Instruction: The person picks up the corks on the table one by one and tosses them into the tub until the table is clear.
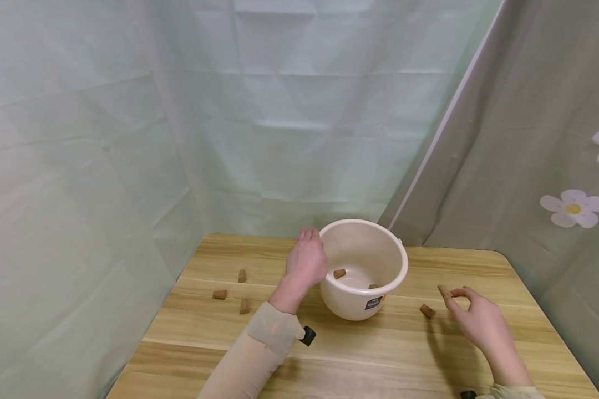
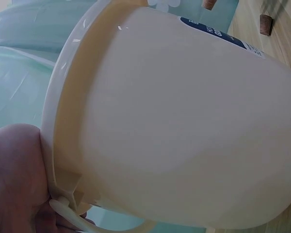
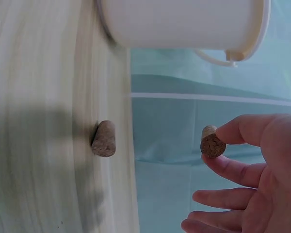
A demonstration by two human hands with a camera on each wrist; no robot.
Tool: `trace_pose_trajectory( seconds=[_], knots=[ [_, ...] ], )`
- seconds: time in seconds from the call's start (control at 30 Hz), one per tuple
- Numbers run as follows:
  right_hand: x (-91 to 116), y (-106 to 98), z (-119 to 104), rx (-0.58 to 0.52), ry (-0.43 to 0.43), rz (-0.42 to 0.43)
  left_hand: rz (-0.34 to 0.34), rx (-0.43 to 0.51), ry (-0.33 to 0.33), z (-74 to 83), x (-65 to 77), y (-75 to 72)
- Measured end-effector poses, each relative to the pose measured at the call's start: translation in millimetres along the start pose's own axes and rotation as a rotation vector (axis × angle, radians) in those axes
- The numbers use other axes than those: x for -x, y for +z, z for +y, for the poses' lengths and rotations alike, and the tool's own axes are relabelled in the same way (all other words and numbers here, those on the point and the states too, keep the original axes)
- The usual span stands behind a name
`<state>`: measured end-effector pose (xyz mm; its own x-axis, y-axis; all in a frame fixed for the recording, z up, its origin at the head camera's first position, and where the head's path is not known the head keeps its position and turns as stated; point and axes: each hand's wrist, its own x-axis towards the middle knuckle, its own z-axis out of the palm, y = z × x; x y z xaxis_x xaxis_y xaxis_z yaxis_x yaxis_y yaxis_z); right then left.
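A cream plastic bucket point(image 1: 346, 305) stands upright on the table with two corks in it, one a brown cork point(image 1: 339, 273) on the inner left side. My left hand point(image 1: 306, 260) grips the bucket's left rim; in the left wrist view its fingers are partly hidden beside the handle point(image 2: 70, 216). To the right of the bucket, my right hand point(image 1: 481, 318) pinches a cork point(image 3: 213, 142) between thumb and index finger, raised off the table. Below and left of that hand, another cork point(image 1: 427, 311) lies on the wood.
Left of the bucket, three corks lie apart on the wooden table point(image 1: 329, 371), among them a cork point(image 1: 219, 294) nearest the left edge. Pale sheeting point(image 1: 299, 138) hangs behind the table, and a grey flowered curtain point(image 1: 519, 166) hangs at the right.
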<state>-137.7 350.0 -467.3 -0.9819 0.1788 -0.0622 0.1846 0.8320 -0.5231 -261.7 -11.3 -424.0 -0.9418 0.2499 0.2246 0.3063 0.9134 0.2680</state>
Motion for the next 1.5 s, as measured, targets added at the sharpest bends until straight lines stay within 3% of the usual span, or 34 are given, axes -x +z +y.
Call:
trace_pose_trajectory(
  seconds=[1.5],
  knots=[
    [3, -11, -73, -0.097, -0.135, 0.13, 0.005, -0.076, 0.043, -1.8, 0.0, -2.7]
  ],
)
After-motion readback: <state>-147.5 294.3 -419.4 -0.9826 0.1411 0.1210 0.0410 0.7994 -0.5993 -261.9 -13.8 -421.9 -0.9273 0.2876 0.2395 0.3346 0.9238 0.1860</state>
